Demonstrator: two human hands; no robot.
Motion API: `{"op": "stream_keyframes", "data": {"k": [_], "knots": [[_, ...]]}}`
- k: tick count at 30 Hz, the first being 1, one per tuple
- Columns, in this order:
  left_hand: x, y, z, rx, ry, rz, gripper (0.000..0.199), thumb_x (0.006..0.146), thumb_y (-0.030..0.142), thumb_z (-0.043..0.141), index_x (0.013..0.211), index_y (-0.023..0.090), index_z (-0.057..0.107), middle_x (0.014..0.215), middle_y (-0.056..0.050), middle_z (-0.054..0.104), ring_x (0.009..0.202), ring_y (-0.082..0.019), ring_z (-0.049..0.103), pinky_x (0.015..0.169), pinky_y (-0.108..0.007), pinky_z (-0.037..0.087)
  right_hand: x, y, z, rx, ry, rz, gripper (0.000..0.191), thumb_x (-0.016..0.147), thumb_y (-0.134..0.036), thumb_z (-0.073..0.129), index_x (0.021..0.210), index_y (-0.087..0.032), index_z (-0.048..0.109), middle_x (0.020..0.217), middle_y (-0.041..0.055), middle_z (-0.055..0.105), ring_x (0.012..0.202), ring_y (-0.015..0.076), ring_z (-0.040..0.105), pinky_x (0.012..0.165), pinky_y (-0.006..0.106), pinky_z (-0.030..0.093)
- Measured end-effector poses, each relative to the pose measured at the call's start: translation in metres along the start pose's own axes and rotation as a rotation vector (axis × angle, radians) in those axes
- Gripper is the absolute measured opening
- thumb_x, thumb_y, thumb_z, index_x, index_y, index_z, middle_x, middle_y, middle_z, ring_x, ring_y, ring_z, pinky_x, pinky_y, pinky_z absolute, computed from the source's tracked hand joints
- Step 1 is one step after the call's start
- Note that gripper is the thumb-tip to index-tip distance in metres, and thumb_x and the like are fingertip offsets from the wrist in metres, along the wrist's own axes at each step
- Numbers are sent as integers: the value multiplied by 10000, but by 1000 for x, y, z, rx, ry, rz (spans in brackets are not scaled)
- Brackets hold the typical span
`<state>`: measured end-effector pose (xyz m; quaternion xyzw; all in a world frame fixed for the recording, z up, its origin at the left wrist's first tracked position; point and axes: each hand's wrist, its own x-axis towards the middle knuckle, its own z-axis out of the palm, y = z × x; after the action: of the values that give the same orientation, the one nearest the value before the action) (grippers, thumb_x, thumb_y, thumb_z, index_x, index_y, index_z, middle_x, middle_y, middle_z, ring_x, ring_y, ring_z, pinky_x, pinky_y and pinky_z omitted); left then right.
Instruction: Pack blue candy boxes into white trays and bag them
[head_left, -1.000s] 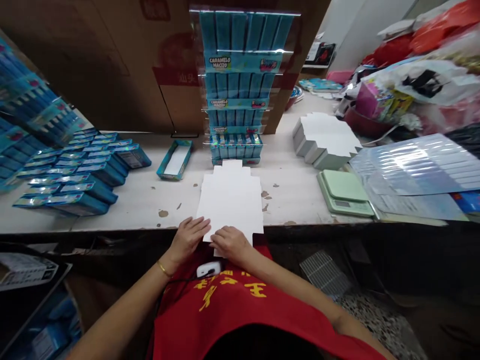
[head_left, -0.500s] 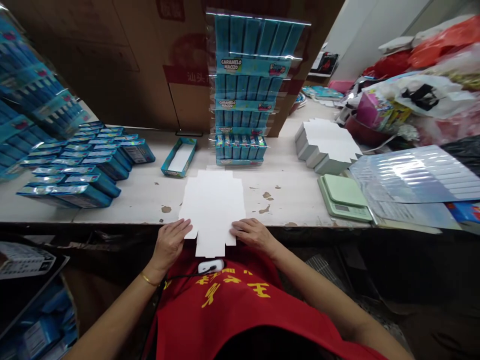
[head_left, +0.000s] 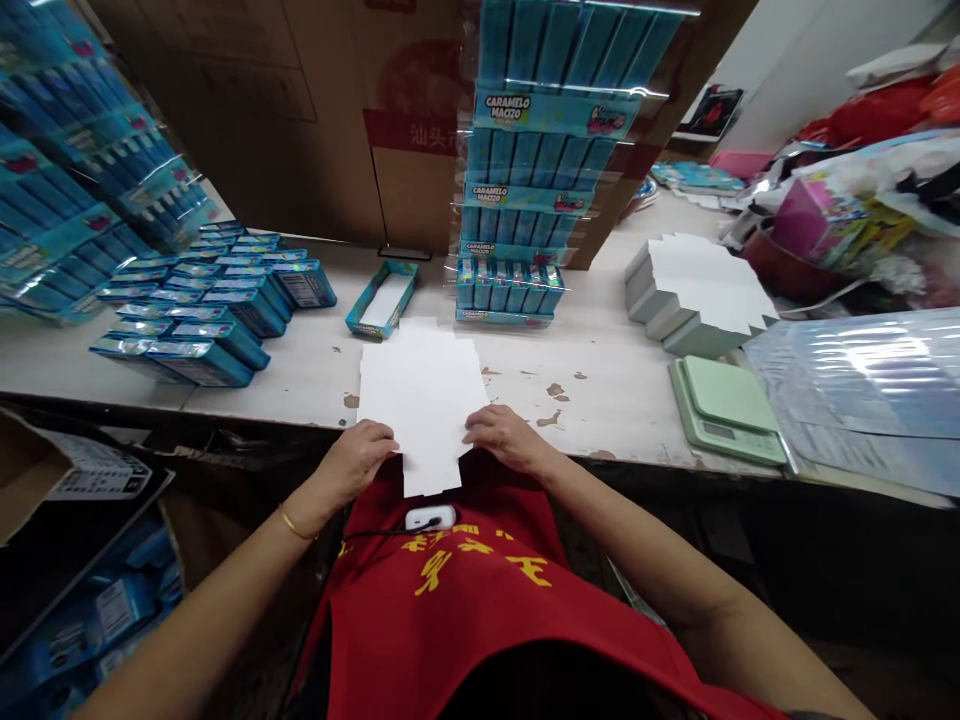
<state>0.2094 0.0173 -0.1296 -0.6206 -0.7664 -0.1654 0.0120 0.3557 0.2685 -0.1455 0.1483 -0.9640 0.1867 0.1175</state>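
A flat white cardboard box blank (head_left: pixel 418 390) with notched edges lies at the table's front, its near flap jutting over the edge. My left hand (head_left: pixel 361 452) grips its near left corner flap, fingers on top. At the near right corner, the flap is pinched by my right hand (head_left: pixel 504 436). Just beyond the blank sits a small open blue tray (head_left: pixel 385 298) with a white inside. To its right a blue tray of small candy boxes (head_left: pixel 510 290) stands under tall clear hanging sleeves printed "Caramelo Macizo" (head_left: pixel 559 115).
Blue cartons (head_left: pixel 217 300) stand in rows at left. On the right are a stack of white blanks (head_left: pixel 701 285), a green scale (head_left: pixel 727 405) and clear plastic sheets (head_left: pixel 877 390). A large brown carton (head_left: pixel 300 150) backs the table (head_left: pixel 600 400). Bags crowd the far right.
The view has shifted, so the background sits farther right. Both hands have bent the near corner flaps of the blank, which now look folded rather than flat.
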Motion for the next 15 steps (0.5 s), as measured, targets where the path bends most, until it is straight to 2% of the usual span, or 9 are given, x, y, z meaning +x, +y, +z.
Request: {"op": "stream_keyframes", "data": {"k": [2,5,7,11,15], "knots": [[15,9,-10,160,-135,19,185,814,119,441,773,167,615,834,-63,590,832,-191,491,684,-326,390,12,-9,-9,-97,-47,6,137,864,-244,506,835,-193,630,904,34,602,847,159,491,776,301,337],[35,20,-18,304,-223,16,195,794,86,434,700,157,589,782,-68,572,817,-218,484,652,-353,355,33,-22,-20,-276,-63,59,174,876,-220,461,800,-158,605,819,50,589,799,177,472,756,324,312],[44,21,-19,330,-244,-2,204,804,96,421,717,161,594,789,-68,571,817,-223,482,630,-346,345,46,-26,-24,-360,-91,85,157,855,-164,462,783,-146,600,796,60,583,798,191,464,750,335,298],[52,13,-20,308,-244,-60,245,858,202,391,771,169,617,808,-70,569,808,-209,475,598,-307,340,63,-19,-19,-385,-265,60,118,802,-118,497,751,-143,600,782,68,583,780,196,470,701,324,288],[52,3,-18,224,-267,-59,297,879,242,363,771,163,628,798,-70,574,805,-184,477,614,-277,359,72,-18,-13,-383,-269,38,144,817,-121,481,758,-145,611,788,75,589,781,196,475,679,319,281]]}}
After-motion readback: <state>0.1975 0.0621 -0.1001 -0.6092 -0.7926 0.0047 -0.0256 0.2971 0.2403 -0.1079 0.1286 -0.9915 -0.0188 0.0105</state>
